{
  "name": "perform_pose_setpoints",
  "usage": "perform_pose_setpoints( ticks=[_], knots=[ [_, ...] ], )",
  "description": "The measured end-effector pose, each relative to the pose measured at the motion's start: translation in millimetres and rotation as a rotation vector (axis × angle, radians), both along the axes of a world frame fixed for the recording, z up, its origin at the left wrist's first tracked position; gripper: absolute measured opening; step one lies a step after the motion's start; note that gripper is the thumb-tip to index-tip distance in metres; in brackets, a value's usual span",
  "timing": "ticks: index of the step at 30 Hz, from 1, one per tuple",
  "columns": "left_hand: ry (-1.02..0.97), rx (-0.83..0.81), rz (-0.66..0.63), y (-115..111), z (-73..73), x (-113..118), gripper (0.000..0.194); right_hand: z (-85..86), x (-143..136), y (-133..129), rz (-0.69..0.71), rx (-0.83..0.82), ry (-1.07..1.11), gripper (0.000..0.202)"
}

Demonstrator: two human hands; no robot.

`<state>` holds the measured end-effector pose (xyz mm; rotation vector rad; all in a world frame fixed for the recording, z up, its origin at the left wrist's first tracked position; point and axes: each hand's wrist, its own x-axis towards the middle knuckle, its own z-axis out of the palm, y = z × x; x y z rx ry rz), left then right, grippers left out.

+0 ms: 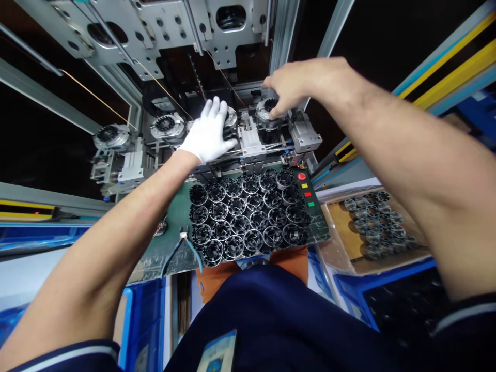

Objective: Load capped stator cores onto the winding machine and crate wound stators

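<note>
At the far left of the frame we see the first holder [121, 138], a black toothed ring [107, 133] seated in it. Next, left of centre, stands the second holder [174, 130], carrying a similar ring. Below it, our pliers [183, 236] lie on the green counter [177, 214], blue handles splayed toward the bottom of the frame.

Our left hand [211, 132], in a white glove, is spread palm down near the upper centre, fingers pointing up the frame and thumb out to the right. It partly covers the third holder [231, 118]; we cannot tell whether it touches it. Below centre, rows of rings [240, 225] stand close together on the counter.

Right of centre in the upper frame, our bare right hand [289, 88] has its thumb parted from the fingers. The thumb is over the edge of the fourth holder [267, 121], where another toothed ring sits; contact is unclear. Below are coloured buttons [308, 195], then, at right, a box [351, 240] of silvery rings.
</note>
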<state>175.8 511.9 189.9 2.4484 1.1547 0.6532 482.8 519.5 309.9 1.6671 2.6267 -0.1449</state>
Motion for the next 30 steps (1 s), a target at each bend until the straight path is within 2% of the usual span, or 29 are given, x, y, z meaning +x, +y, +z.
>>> perform_pose_setpoints(
  ticks=[2, 3, 5, 7, 9, 11, 12, 14, 16, 21, 24, 27, 30],
  knots=[
    [0.066, 0.048, 0.019, -13, 18.2, -15, 0.128, -25.4, -1, -27, 0.016, 0.055, 0.03, 0.093],
    [0.099, 0.085, 0.043, -18, 30.0, -31, 0.118, -42.0, 2, -39, 0.022, 0.069, 0.051, 0.096],
    [0.159, 0.207, 0.123, -25, 54.5, -79, 0.099, -77.2, 10, -53, 0.034, 0.112, 0.112, 0.103],
    [0.232, 0.328, 0.24, -33, 74.1, -141, 0.084, -106.8, 21, -56, 0.091, 0.129, 0.182, 0.11],
    [0.362, 0.322, 0.332, -44, 82.4, -200, 0.081, -124.1, 29, -50, 0.116, 0.129, 0.226, 0.115],
    [0.5, 0.208, 0.464, -57, 77.2, -243, 0.083, -128.6, 32, -42, 0.101, 0.11, 0.232, 0.118],
    [0.538, 0.152, 0.49, -62, 71.1, -256, 0.084, -127.1, 33, -39, 0.091, 0.097, 0.226, 0.12],
    [0.574, 0.068, 0.502, -69, 58.8, -267, 0.086, -119.0, 32, -33, 0.085, 0.07, 0.207, 0.12],
    [0.583, 0.035, 0.481, -69, 53.8, -266, 0.088, -108.0, 29, -29, 0.083, 0.048, 0.182, 0.115],
    [0.566, 0.103, 0.453, -66, 63.0, -248, 0.091, -88.7, 21, -33, -0.008, 0.082, 0.152, 0.102],
    [0.562, 0.102, 0.426, -71, 57.8, -238, 0.092, -85.9, 17, -43, -0.035, 0.101, 0.15, 0.096],
    [0.55, 0.115, 0.422, -78, 51.2, -237, 0.092, -82.7, 16, -51, -0.028, 0.133, 0.171, 0.079],
    [0.55, 0.097, 0.408, -77, 57.7, -243, 0.09, -73.7, 10, -52, -0.026, 0.135, 0.185, 0.065]
  ],
)
